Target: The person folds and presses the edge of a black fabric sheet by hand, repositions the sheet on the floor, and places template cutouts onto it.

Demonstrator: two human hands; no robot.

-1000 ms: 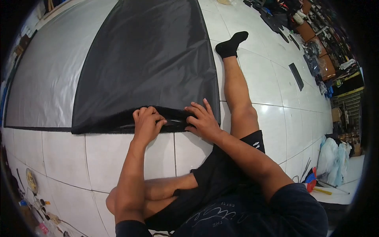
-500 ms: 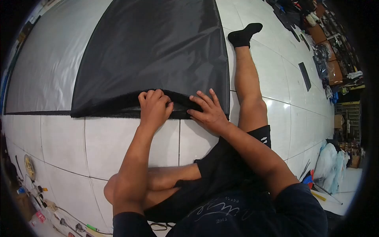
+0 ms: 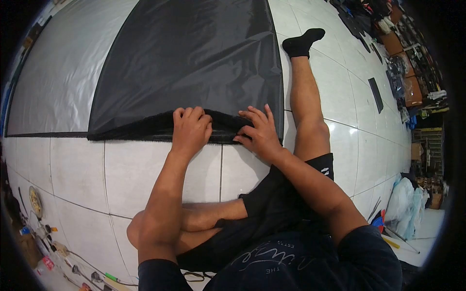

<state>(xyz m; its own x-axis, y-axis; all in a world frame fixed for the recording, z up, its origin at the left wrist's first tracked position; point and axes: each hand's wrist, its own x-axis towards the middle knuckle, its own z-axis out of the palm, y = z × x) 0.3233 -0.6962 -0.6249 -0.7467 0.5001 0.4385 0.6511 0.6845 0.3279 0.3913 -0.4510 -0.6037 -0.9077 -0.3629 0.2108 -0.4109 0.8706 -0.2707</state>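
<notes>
A large sheet of shiny black fabric (image 3: 189, 58) lies on the tiled floor in front of me, its near edge fuzzy and raised in the middle. My left hand (image 3: 191, 130) is closed over that lifted edge, fingers curled round the cloth. At the right part of the same edge is my right hand (image 3: 259, 131). Its upper fingers are spread over the fabric, while the thumb and index finger come close together by the edge. Between the hands, a dark gap shows under the raised layer.
A silvery-grey sheet (image 3: 53, 72) lies flat to the left of the black fabric. My outstretched leg (image 3: 306, 97) runs along its right side. A dark strip (image 3: 375, 95) rests on the tiles at right. Cables and small items (image 3: 73, 264) are at lower left, plastic bags (image 3: 407, 203) at far right.
My right hand has shifted slightly right, with its thumb and index finger now nearer each other. The left hand stays on the edge, its fingers a little more closed.
</notes>
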